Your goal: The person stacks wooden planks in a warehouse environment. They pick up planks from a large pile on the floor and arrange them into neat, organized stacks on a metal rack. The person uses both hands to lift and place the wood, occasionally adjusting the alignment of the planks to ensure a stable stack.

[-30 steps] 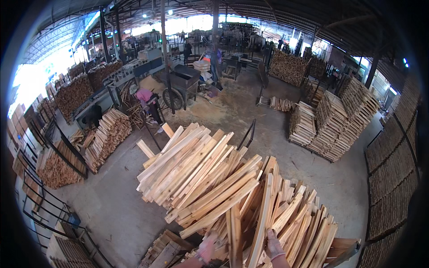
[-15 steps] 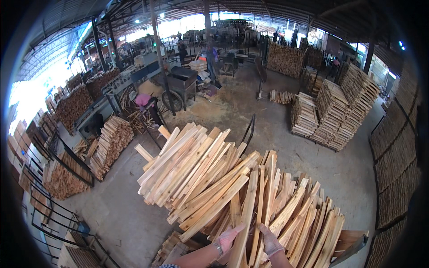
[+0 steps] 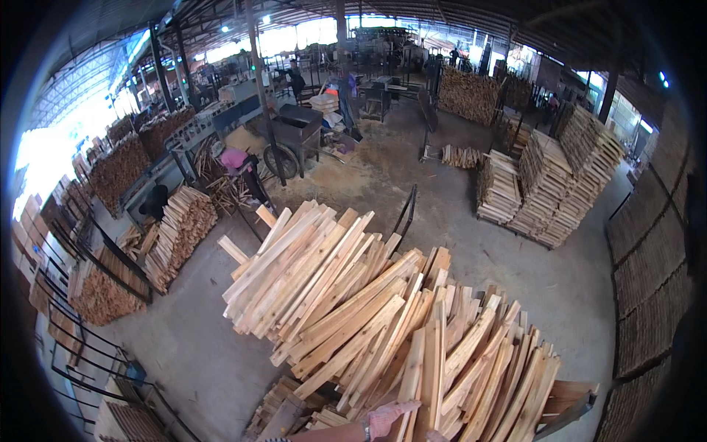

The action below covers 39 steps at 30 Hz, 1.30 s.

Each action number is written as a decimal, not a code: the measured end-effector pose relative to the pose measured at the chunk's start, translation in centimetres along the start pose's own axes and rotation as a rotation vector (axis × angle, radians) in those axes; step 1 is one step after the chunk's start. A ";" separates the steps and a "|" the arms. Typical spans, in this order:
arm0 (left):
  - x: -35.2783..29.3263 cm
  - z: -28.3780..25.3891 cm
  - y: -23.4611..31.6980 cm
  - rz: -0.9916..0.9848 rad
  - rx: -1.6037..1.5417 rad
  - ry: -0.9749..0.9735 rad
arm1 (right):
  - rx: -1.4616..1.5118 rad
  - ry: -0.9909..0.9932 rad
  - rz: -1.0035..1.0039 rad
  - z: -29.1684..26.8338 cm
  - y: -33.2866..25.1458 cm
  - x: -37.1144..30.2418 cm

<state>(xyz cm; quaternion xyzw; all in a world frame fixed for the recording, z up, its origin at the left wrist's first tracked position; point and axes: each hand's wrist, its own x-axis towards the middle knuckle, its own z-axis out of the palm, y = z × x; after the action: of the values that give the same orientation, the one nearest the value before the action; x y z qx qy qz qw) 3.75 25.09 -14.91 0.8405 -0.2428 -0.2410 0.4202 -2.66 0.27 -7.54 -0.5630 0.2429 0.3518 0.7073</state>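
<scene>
A large heap of pale wooden slats (image 3: 346, 295) lies in front of me, the pieces overlapping and mostly pointing up and to the right. At its near end, my left hand (image 3: 389, 418), in a pinkish work glove, has its fingers over a wooden slat (image 3: 414, 368) and appears to grip it. Close by on the right, only a bit of my right hand (image 3: 436, 437) shows at the lower edge. Its fingers are hidden, so I cannot tell what it holds. More slats (image 3: 449, 368) lean upright beside the hands.
Below the heap on the left sits a lower stack of wood (image 3: 283, 412). A dark metal bar (image 3: 407, 214) rises behind the heap. Tall slat stacks (image 3: 541, 188) stand at the right. A person in a pink top (image 3: 236, 160) bends near a wheeled cart (image 3: 294, 132).
Both hands have dropped toward the lower edge, the right one nearly out of view. The slats between them have shifted downward, and one long slat no longer stands across the middle.
</scene>
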 end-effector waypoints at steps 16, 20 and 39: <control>1.4 -4.1 13.6 0.519 -0.577 -0.086 | 0.002 0.168 -0.657 4.4 -3.8 -15.5; -0.3 -1.8 17.5 0.633 0.020 -0.416 | -0.088 0.604 -0.746 6.4 0.2 -18.1; -2.9 18.9 33.8 0.678 -0.215 -1.106 | -0.315 1.546 -0.903 -3.1 19.8 -34.9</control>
<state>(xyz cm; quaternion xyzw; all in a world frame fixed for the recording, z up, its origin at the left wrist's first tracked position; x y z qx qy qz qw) -16.95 -2.15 3.53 0.4230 -0.6487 -0.5147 0.3678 -39.91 -8.21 5.07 -0.7738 0.3551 -0.4056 0.3327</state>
